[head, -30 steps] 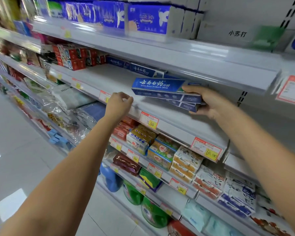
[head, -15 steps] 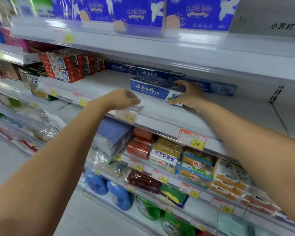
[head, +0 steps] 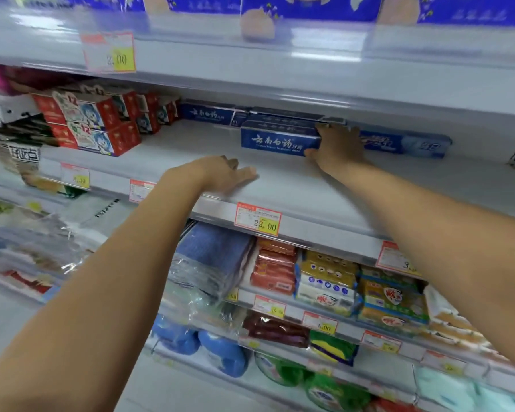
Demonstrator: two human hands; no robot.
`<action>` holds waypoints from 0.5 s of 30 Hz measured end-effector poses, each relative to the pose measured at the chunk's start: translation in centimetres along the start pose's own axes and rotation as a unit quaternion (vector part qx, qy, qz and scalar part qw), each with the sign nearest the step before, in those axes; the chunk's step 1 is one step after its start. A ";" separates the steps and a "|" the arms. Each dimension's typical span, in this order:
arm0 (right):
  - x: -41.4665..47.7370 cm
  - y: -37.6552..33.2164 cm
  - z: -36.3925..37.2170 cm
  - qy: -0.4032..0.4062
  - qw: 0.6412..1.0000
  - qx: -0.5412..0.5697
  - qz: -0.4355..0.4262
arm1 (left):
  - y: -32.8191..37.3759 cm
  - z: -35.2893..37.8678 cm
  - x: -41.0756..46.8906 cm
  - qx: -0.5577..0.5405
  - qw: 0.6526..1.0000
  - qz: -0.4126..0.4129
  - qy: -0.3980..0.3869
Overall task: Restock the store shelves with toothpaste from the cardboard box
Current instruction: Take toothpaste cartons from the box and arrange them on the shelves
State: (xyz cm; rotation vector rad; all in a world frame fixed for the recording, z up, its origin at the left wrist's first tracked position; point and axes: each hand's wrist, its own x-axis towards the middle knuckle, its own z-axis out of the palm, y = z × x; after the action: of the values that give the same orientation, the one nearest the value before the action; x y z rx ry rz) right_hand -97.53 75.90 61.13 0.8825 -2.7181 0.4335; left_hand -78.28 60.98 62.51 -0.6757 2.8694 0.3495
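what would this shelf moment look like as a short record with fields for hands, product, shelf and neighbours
right hand: flat against the right end of the blue toothpaste boxes, not closed round them
left hand: empty, resting on the shelf near its front edge
product: stacked blue boxes lying lengthwise, well back on the shelf
neighbours: red boxes to the left, another blue box to the right
price tag: reads 22.00, on the shelf's front rail

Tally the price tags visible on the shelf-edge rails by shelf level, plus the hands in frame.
Top rail price tags: 1
Toothpaste shelf rail tags: 4
Hands: 2, left hand and right hand
Total: 7
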 end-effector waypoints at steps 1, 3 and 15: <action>0.2 -0.1 0.0 0.001 1.000 -0.001 0.000 | -0.2 0.2 0.3 0.005 1.000 0.002 0.006; 0.7 0.0 0.3 -0.001 1.000 -0.002 -0.002 | -0.6 0.5 1.0 0.036 0.999 0.013 0.005; 1.1 -0.6 0.5 -0.019 1.000 -0.006 0.018 | 0.0 0.7 0.5 0.025 0.999 -0.006 0.033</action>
State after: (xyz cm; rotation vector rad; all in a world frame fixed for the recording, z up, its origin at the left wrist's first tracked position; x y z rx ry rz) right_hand -98.10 74.64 61.13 0.8484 -2.7722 0.4118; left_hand -78.64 60.98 61.76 -0.7092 2.9246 0.2572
